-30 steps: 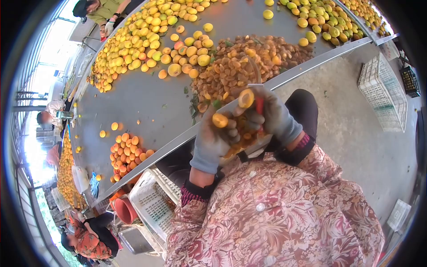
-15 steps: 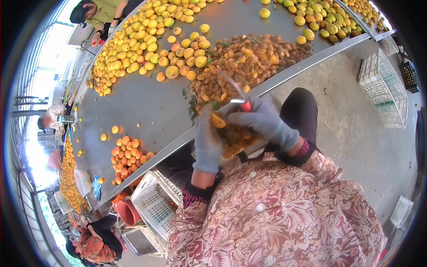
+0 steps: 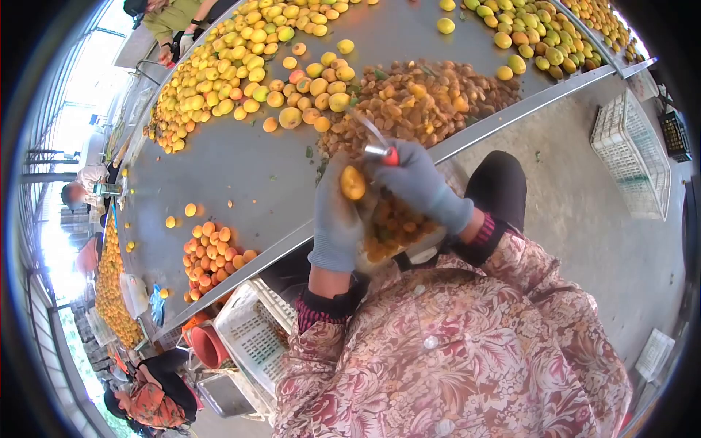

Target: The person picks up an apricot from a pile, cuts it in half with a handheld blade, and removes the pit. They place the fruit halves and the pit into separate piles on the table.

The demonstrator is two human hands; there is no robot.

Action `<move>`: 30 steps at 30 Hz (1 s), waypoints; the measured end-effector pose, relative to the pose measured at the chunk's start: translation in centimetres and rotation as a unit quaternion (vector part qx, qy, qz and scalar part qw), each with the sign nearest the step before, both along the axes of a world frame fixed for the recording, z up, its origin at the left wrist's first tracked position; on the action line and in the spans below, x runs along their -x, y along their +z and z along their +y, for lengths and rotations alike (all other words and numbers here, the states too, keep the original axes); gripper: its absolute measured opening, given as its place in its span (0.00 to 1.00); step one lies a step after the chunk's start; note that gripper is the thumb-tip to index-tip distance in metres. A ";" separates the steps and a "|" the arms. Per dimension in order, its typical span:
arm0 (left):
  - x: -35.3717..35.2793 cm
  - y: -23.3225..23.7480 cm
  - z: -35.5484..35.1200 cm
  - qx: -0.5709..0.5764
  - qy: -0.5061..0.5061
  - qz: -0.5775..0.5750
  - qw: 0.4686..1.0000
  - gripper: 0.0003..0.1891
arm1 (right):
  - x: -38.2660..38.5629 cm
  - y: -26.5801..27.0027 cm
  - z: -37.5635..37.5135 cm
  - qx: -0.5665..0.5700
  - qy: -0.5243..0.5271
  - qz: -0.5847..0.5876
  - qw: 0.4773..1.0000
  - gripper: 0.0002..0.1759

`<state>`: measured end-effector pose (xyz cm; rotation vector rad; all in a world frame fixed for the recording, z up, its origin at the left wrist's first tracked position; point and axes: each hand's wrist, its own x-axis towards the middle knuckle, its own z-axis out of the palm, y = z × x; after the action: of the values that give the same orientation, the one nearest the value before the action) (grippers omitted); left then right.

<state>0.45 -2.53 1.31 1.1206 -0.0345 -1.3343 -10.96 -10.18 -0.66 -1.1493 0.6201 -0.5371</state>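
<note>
My left hand (image 3: 337,219), in a grey glove, is closed around a yellow-orange apricot (image 3: 353,182). In my right hand (image 3: 423,186), gloved too, is a knife (image 3: 392,155) with a red handle; its curved blade points up and left over the table edge. Both hands are close together above a container of orange apricot pieces (image 3: 394,223) at my lap, partly hidden by them. Just beyond lies a heap of brown apricot stones (image 3: 431,98) with some orange flesh among them.
Yellow apricots (image 3: 212,80) are piled on the metal table (image 3: 241,164), greener ones (image 3: 540,36) at the back right. Orange apricots (image 3: 212,255) sit near the front edge. White crates (image 3: 252,328) and a red bucket (image 3: 208,345) stand left of me. Co-workers (image 3: 171,22) are nearby.
My hands have drawn slightly apart, and the apricot in my left hand now shows more fully. The knife has shifted a little left and up. The view has moved slightly.
</note>
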 end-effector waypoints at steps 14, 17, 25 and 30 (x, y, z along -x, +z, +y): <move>0.1 -2.1 0.4 0.024 0.021 -0.464 0.885 0.15 | -1.0 -0.5 0.9 0.071 0.021 0.027 0.997 0.10; 0.2 -2.0 0.3 0.012 0.019 -0.538 0.843 0.16 | -0.7 0.4 1.2 0.208 0.017 0.094 0.974 0.13; -3.2 -4.6 1.0 0.266 -0.212 0.287 0.896 0.18 | -0.8 0.1 -0.5 0.293 -0.012 0.131 0.947 0.13; -1.0 -2.6 3.2 0.135 -0.074 -0.136 0.979 0.18 | -0.8 0.3 -3.1 -0.081 -0.063 -0.027 0.994 0.13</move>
<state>1.43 0.65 -1.31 1.0742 -0.4946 -1.2545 -10.15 -13.30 -0.35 -0.9441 0.6801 -0.6116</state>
